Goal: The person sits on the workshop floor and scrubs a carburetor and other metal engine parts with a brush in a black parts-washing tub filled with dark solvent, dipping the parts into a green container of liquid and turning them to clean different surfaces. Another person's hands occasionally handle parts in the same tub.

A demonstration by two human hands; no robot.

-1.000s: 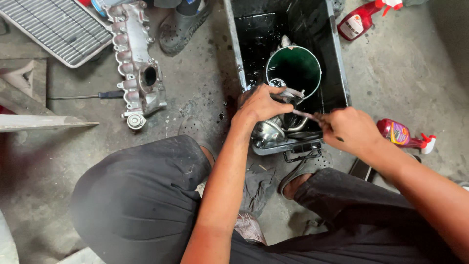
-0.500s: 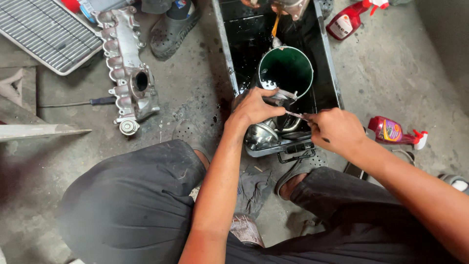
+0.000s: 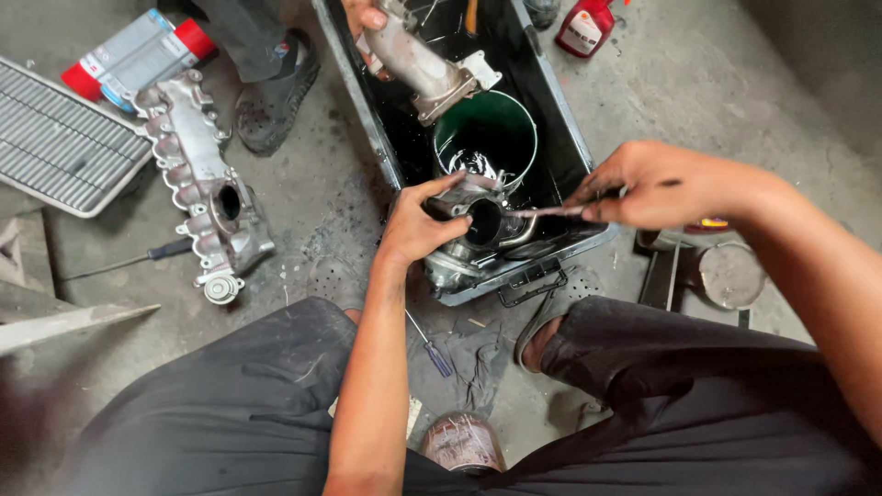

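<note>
Two hands (image 3: pixel 418 225) (image 3: pixel 657 188) on metal part (image 3: pixel 480 230), fingers (image 3: pixel 441 186) around its rim.

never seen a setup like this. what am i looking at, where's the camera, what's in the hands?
No machine here: a person crouches on a concrete floor, and the one camera sits on their head, looking down at their arms and knees. The left hand steadies a round metal engine part at the near end of a black tray of dark liquid. The right hand holds a thin tool whose tip reaches the part's opening. A green bucket stands in the tray. Another person's hand holds a metal pipe over the far end. On the floor lie a manifold, a grille and a screwdriver.
</note>
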